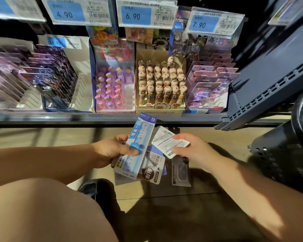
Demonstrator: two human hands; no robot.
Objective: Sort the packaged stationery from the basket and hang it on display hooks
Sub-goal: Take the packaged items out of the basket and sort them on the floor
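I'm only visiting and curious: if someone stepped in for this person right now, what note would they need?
Left hand: grips a fanned stack of packs, with the ruler pack on top under the thumb.
Right hand: pinches a small white pack, printed back facing up.
Black basket: to the person's right; what it still holds cannot be seen.
Done: several packs are out and in hand.
Left: finish sorting them and hang them up; nothing in hand is hung yet.
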